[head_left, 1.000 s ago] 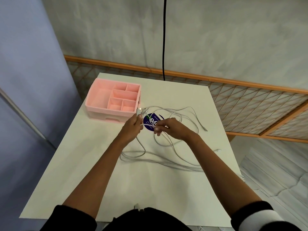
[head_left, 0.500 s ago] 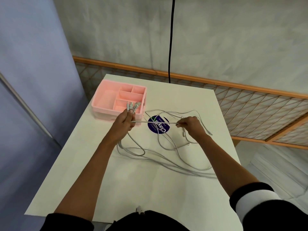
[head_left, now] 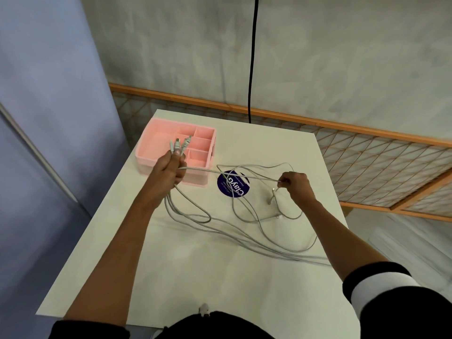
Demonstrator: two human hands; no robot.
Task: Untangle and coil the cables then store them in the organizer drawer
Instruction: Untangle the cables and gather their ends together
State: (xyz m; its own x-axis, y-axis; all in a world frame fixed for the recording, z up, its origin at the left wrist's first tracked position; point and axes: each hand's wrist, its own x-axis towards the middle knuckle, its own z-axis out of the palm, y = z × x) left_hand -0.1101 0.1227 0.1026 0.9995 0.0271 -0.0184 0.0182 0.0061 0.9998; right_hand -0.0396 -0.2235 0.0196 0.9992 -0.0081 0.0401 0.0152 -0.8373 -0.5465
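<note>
The job looks barely begun. The left hand (head_left: 171,170), raised just in front of the pink organizer (head_left: 148,139), has its grip clenched round a bunch of plug ends (head_left: 179,145). The right hand (head_left: 297,185), well right of the organizer, has its grip pinching one strand (head_left: 232,174) drawn taut between the hands. The cables (head_left: 244,238) sprawl in tangled loops on the desk (head_left: 195,285) in front of the organizer (none shows inside it). Separating, coiling and stowing all remain.

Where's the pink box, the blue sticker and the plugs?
pink box (head_left: 156,143), head view, bare floor of big compartment
blue sticker (head_left: 232,186), head view, its middle
plugs (head_left: 176,143), head view, middle plug's body
</note>
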